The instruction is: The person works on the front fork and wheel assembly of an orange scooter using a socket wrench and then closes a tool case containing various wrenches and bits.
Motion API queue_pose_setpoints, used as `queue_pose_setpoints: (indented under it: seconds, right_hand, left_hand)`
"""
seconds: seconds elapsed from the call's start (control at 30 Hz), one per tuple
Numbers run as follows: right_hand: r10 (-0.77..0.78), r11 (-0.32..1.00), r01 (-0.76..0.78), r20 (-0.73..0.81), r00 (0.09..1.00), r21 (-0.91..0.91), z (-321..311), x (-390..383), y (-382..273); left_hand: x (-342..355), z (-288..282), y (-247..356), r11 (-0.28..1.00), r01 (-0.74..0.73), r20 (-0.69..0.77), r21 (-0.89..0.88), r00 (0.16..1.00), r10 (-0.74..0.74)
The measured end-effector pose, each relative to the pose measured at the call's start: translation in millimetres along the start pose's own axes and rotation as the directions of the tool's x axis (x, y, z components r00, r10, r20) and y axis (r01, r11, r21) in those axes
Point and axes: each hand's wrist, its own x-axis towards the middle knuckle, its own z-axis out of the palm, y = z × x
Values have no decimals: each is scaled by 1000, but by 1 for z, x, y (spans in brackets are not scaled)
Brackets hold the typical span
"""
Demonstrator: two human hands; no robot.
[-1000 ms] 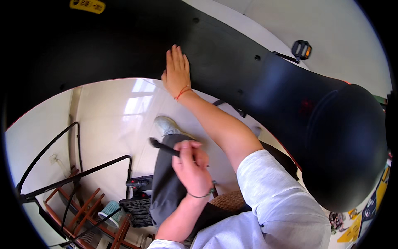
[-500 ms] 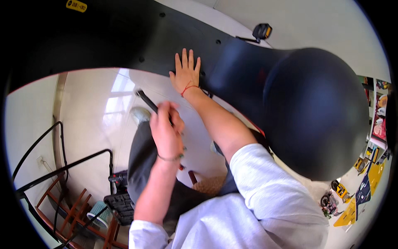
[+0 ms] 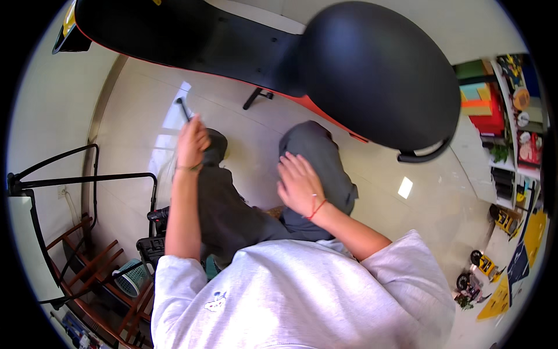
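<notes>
My left hand (image 3: pixel 192 141) is closed around a black tool (image 3: pixel 183 108), a short bar with a head at its end, held over the floor left of my knees. My right hand (image 3: pixel 297 179) lies on my grey trouser knee (image 3: pixel 317 145), fingers stretched out, red string at the wrist. Beyond both hands stretches a long black board (image 3: pixel 244 52) with a red edge and several holes, joined to a rounded black seat (image 3: pixel 378 75) with a curved bar beneath.
A black tubular frame (image 3: pixel 104 177) stands left, with wooden furniture (image 3: pixel 70 244), a mint basket (image 3: pixel 129 278) and a black case (image 3: pixel 152 250) near it. A display shelf (image 3: pixel 503 122) and small yellow-and-black wheeled models (image 3: pixel 487 264) line the right. Pale floor tiles (image 3: pixel 407 221) lie below.
My right hand has left the board and moved down onto my knee. The left hand has moved leftward and up with the tool. The board and seat now appear higher in view.
</notes>
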Motion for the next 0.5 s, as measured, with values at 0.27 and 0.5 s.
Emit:
queue_pose_setpoints:
  seconds: [0.27, 0.5]
  right_hand:
    - [190, 979, -200, -204, 960, -33, -36, -127, 25]
    - [92, 994, -99, -110, 990, -53, -40, -182, 0]
  left_hand:
    - [-200, -56, -3, 938, -63, -195, 341, 971, 136]
    - [-284, -31, -81, 772, 140, -278, 620, 959, 50]
